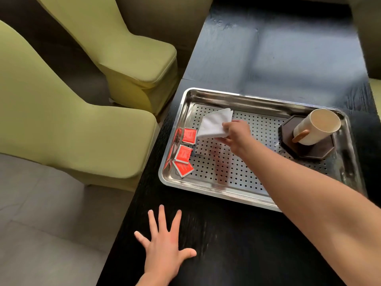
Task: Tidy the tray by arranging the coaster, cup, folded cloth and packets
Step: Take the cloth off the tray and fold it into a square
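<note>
Tray [243, 100] is a shiny perforated metal one, sitting on a dark table [288, 58] toward its near end. Going from the left: two green chairs [61, 120] are pulled up against the table's left edge, with grey floor [51, 223] under them. Left hand [162, 250] lies flat on the table in front of the tray, palm down, fingers straight and spread wide, holding nothing. Inside the tray, three red packets [183, 153] are lined up along the left wall, one behind the other. The nearest is turned a bit crooked, and they reflect in the wall. Just right of the far packet is the white folded cloth [214, 123]. The right hand [235, 133] has it pinched at its right edge, fingers curled round the folds, arm reaching in over the tray's near rim. Can't tell if the cloth's lower edge touches the tray or hangs just over it. Over in the far right corner a dark octagonal coaster [315, 149] lies in the tray. A cream cup [315, 126] stands on it, its brown handle pointing left.
</note>
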The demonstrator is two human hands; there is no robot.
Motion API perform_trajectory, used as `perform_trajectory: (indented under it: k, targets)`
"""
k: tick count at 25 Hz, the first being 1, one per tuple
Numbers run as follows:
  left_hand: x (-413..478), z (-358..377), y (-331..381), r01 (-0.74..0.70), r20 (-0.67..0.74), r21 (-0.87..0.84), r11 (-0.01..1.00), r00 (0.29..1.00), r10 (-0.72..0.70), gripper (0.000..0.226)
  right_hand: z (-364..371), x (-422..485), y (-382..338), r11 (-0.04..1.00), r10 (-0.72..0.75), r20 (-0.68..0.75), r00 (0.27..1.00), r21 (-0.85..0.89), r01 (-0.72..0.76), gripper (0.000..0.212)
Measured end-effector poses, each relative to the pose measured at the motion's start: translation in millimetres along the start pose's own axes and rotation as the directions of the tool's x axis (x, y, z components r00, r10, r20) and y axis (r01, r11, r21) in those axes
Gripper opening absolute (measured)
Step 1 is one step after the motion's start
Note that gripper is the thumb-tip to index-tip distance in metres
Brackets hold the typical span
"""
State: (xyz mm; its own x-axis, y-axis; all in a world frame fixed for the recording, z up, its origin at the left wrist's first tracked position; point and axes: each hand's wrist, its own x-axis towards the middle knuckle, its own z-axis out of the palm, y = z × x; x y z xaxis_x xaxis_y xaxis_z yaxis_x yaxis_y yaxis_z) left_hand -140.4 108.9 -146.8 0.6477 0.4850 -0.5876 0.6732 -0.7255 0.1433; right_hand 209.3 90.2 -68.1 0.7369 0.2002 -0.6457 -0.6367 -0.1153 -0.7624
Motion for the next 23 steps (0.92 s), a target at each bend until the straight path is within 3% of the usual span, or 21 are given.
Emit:
perform_trajectory:
  k: [9, 14, 16, 18, 20, 23]
  targets:
    - [8.9, -2.8, 0.8, 0.018, 0.149, 0.049, 0.999, 0.988, -0.025, 0.123, 30.2, 63.5, -20.0, 0.968, -0.118, -0.093, 0.989, -0.234, 0.093, 0.018]
    - [5.6, -3.1, 1.7, 0.018, 0.142, 0.055, 0.998, 0.99, -0.026, 0.121, 14.1, 74.6, -14.5, 0.866, -0.236, -0.126, 0.964, -0.477, 0.15, 0.047]
    - [4.0, -2.5, 2.2, 0.015, 0.119, 0.056, 0.998, 0.993, -0.021, 0.12, 7.8, 68.3, -9.0, 0.805, -0.302, -0.133, 0.944, -0.566, 0.178, 0.05]
    - [3.0, -0.9, 1.6, 0.014, 0.094, 0.057, 0.998, 0.995, -0.02, 0.12, -0.5, 55.3, 0.0, 0.809, -0.315, -0.143, 0.938, -0.557, 0.187, 0.047]
    - [2.1, 0.2, 0.2, 0.012, 0.059, 0.068, 0.998, 0.998, -0.016, 0.121, -13.6, 32.0, 12.5, 0.821, -0.313, -0.104, 0.944, -0.529, 0.214, 0.043]
    - [-1.7, -0.9, 0.4, -0.002, 0.025, 0.084, 0.996, 1.0, 0.0, 0.119, -44.3, -17.8, 34.5, 0.756, -0.332, 0.032, 0.943, -0.588, 0.287, 0.038]
